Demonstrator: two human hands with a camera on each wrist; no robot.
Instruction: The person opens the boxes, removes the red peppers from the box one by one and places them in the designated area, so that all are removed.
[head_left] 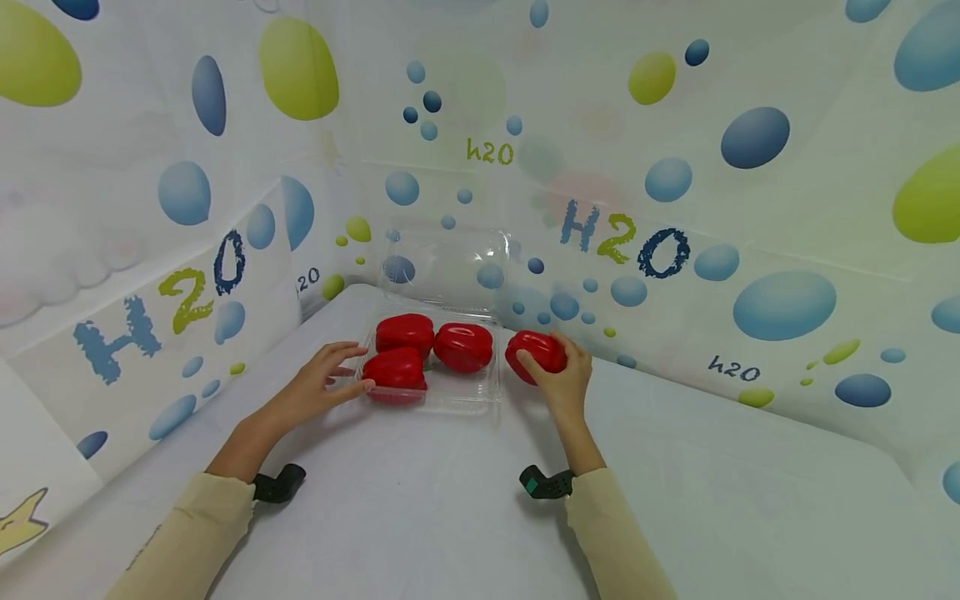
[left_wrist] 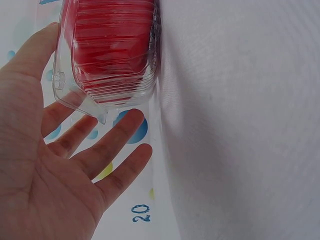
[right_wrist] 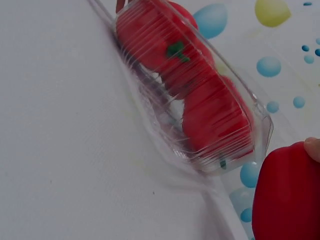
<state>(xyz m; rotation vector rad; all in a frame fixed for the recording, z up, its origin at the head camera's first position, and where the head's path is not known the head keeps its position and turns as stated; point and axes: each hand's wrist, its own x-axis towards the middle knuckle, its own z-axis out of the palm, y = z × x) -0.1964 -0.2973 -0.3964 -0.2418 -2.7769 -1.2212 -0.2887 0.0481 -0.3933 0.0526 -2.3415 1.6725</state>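
A clear plastic clamshell container [head_left: 463, 388] lies at the back of the table, its transparent lid [head_left: 442, 262] raised behind it. Three red bell peppers [head_left: 405, 333] sit inside, two on the left side and one on the right. My left hand [head_left: 318, 385] is at the container's left end with fingers spread; in the left wrist view the thumb [left_wrist: 37, 50] lies along the rim. With my right hand [head_left: 567, 379] I grip another red bell pepper [head_left: 534, 354], just right of the container. A green stem [right_wrist: 176, 50] shows through the ribbed wall in the right wrist view.
The white-covered table [head_left: 420, 508] extends in front and to the right. A wall sheet [head_left: 810, 208] printed with blue and green drops rises close behind the container and along the left. Dark wrist devices [head_left: 546, 483] are worn at both sleeves.
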